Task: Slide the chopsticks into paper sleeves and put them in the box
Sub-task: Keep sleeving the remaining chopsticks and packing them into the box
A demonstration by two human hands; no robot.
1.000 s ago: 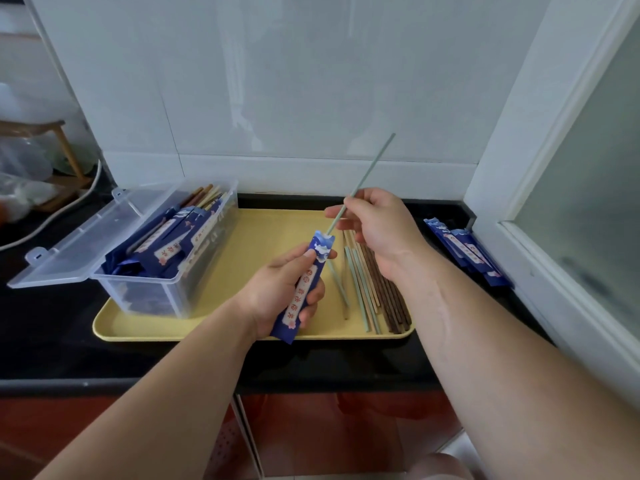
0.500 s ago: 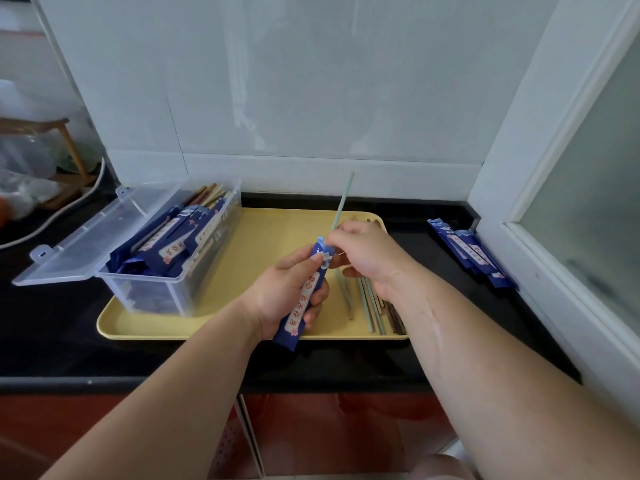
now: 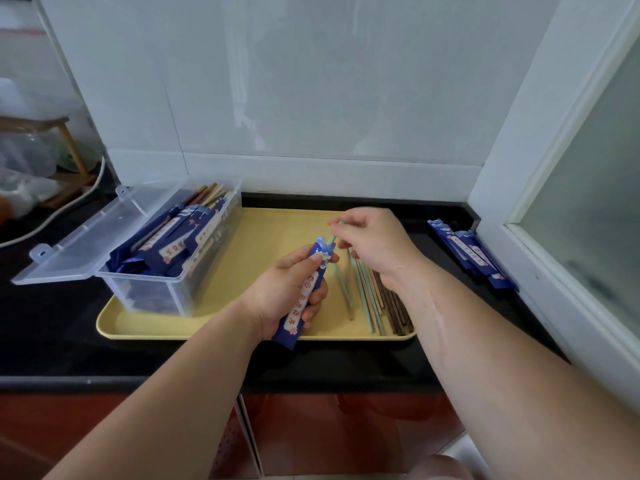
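Note:
My left hand (image 3: pixel 289 289) grips a blue paper sleeve (image 3: pixel 304 296) held slanted over the yellow tray (image 3: pixel 277 230). My right hand (image 3: pixel 374 242) pinches the top end of a pale green chopstick (image 3: pixel 332 239); only a short piece shows above the sleeve's mouth. Loose green, tan and dark brown chopsticks (image 3: pixel 372 296) lie on the tray's right side, partly under my right wrist. A clear plastic box (image 3: pixel 180 258) with its lid (image 3: pixel 86 237) open stands on the tray's left and holds several sleeved chopsticks.
A stack of empty blue sleeves (image 3: pixel 471 252) lies on the black counter (image 3: pixel 52 323) at the right, against a white window frame (image 3: pixel 540 188). A white tiled wall rises behind the tray. A wooden rack and a white cable sit at the far left.
My right hand has pushed the green chopstick down into the sleeve; a second ago most of its length stuck up, now only a short end shows. My left hand kept holding the sleeve.

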